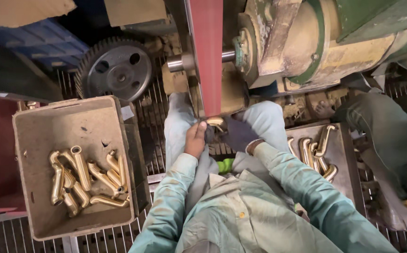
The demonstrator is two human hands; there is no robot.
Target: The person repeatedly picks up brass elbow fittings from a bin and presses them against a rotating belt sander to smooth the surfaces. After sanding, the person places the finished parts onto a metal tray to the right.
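We look down on our two hands, raised together to the lower end of a red sanding belt (207, 56) that runs up and away from us. Between them sits a curved brass piece (216, 122), its shiny end showing just under the belt's bottom edge and touching it or very nearly so. Our left hand (196, 139) is bare, the fingers curled tight around the near end of the brass piece along with a scrap of dark cloth. Our right hand (237, 133) is wrapped in dark cloth or a glove and closes on the same piece from the other side; how the fingers lie under that cloth we cannot tell. Both sleeves are pale green and dusty.

To our left stands a grey plastic crate (39, 140) with a heap of bent brass tubes (87, 180) lying crosswise in its bottom. To our right a flat metal tray (341, 154) carries a smaller bunch of brass tubes (317, 152), stacked against each other. Behind the crate a dark toothed gear wheel (116, 68) lies on the metal floor grating (7, 236). Above the belt sits the bulky cream and green motor housing (316, 42), its steel shaft reaching across to the belt. At the far right edge we see another person's bare foot (324, 110) and trouser leg
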